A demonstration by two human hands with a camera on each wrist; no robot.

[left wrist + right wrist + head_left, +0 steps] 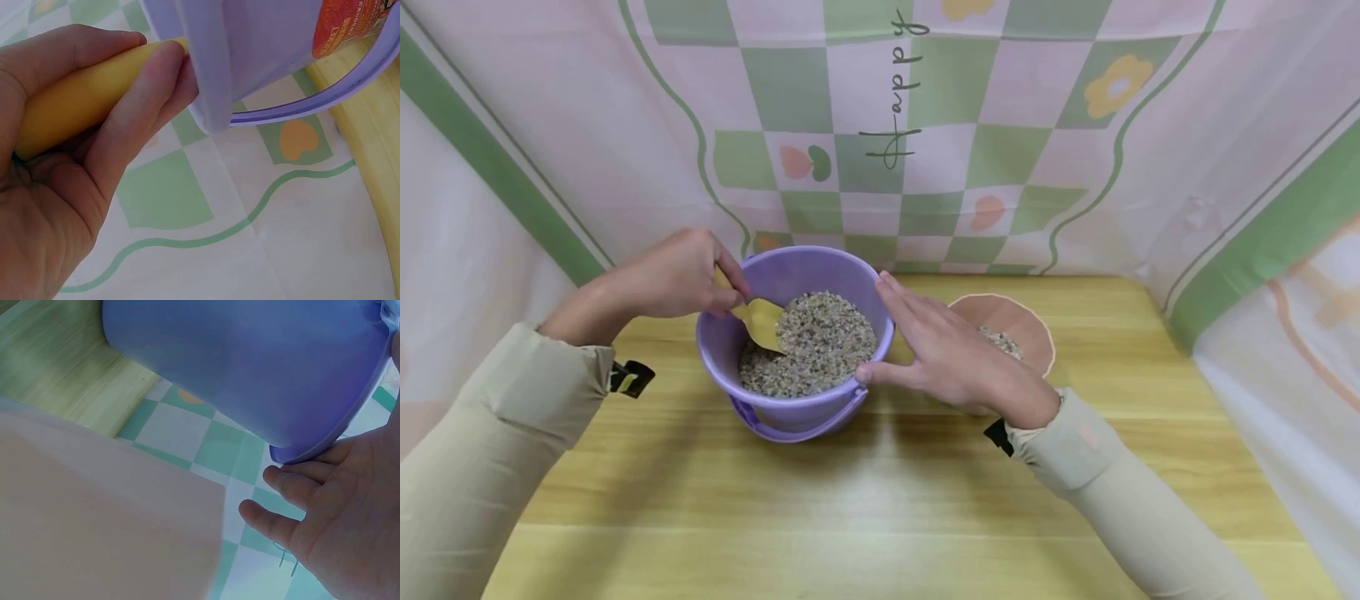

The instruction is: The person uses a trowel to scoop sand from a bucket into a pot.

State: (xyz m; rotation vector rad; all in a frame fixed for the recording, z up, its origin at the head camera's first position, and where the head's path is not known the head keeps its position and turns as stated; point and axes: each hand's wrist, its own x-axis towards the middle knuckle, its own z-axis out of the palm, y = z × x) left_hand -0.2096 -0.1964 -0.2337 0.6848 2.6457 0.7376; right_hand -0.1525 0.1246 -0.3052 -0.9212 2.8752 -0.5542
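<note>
A purple bucket [793, 265] stands on the table, holding coarse sand-like grit [831, 337]. My left hand [673, 275] grips the handle of a yellow toy shovel [764, 323] over the bucket's left rim. The blade's tip touches the grit. Seen from the left wrist, the fingers curl round the yellow handle [87, 94]. My right hand [951, 354] lies against the bucket's right rim with fingers extended and thumb on the near edge. In the right wrist view, the fingers [290, 487] meet the rim of the bucket [237, 369].
Partly behind my right hand, a scalloped pink bowl [1033, 329] with some grit [1000, 342] in it stands to the bucket's right. The bucket's handle [808, 435] hangs down in front. A checkered cloth [940, 212] rises behind the wooden table [865, 525].
</note>
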